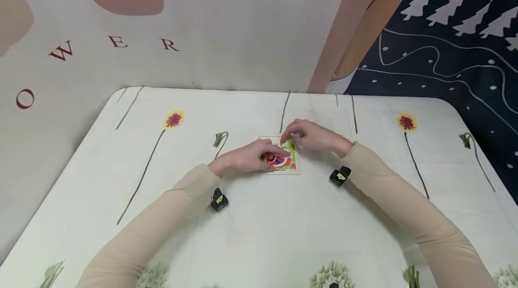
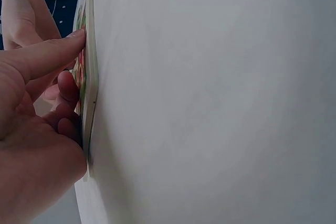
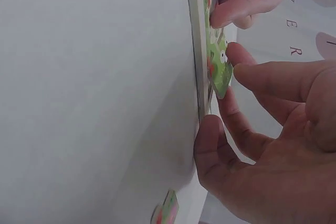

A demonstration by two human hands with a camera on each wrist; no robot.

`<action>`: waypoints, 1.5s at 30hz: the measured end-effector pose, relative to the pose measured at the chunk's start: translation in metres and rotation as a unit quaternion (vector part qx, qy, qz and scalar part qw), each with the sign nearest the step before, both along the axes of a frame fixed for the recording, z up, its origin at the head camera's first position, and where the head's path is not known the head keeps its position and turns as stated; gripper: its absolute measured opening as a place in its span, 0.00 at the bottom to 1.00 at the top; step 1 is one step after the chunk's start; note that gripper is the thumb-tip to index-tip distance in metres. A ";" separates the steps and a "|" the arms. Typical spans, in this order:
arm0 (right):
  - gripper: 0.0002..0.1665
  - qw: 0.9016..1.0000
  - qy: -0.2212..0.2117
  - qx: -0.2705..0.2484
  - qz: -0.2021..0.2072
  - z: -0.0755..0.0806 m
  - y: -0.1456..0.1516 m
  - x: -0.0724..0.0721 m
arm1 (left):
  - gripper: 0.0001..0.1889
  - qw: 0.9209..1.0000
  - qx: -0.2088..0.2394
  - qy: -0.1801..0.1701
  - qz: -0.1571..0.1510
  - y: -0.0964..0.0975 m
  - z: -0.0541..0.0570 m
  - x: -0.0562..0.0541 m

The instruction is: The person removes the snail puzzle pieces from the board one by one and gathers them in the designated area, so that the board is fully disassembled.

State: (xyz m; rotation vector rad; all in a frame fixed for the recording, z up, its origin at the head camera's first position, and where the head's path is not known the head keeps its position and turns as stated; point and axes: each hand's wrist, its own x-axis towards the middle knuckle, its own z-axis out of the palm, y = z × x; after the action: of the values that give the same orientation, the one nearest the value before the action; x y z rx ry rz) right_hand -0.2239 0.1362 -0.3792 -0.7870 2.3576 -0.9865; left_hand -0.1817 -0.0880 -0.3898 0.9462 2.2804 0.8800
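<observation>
A flat wooden puzzle board [image 1: 297, 173] with a colourful picture lies on the table. My left hand [image 1: 252, 156] rests on the board's left part, its index finger stretched across the picture. From the right, my right hand [image 1: 313, 137] pinches a green puzzle piece [image 3: 223, 80] printed with white eyes. That piece tilts up at the board's edge in the right wrist view. The left wrist view shows the board [image 2: 90, 82] edge-on, with the left fingertips touching its face; the left hand hides part of the picture.
Another puzzle piece [image 3: 167, 209], partly out of frame, lies on the table near the right hand. A white cloth printed with flowers [image 1: 263, 225] covers the table. Behind it hangs a printed fabric wall [image 1: 243, 45], with a dark tree-patterned section [image 1: 445, 54] at right.
</observation>
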 end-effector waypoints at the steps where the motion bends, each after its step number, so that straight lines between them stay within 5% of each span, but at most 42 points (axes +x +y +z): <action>1: 0.15 1.000 0.001 0.000 0.001 0.000 0.000 0.001 | 0.26 1.000 0.001 -0.001 0.001 0.000 0.000 0.000; 14: 0.14 0.999 0.024 -0.022 -0.021 0.005 0.005 0.004 | 0.26 1.000 0.005 -0.005 0.007 0.000 -0.001 0.001; 45: 0.11 0.995 -0.010 -0.052 -0.090 0.010 0.029 0.010 | 0.25 1.000 0.010 0.011 -0.005 0.000 0.000 -0.001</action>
State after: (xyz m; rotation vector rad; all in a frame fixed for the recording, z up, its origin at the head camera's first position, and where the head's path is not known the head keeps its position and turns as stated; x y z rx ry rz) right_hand -0.2138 0.1651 -0.3688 -0.6074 2.4087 -1.1946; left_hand -0.1823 -0.0877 -0.3902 0.9792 2.2866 0.8933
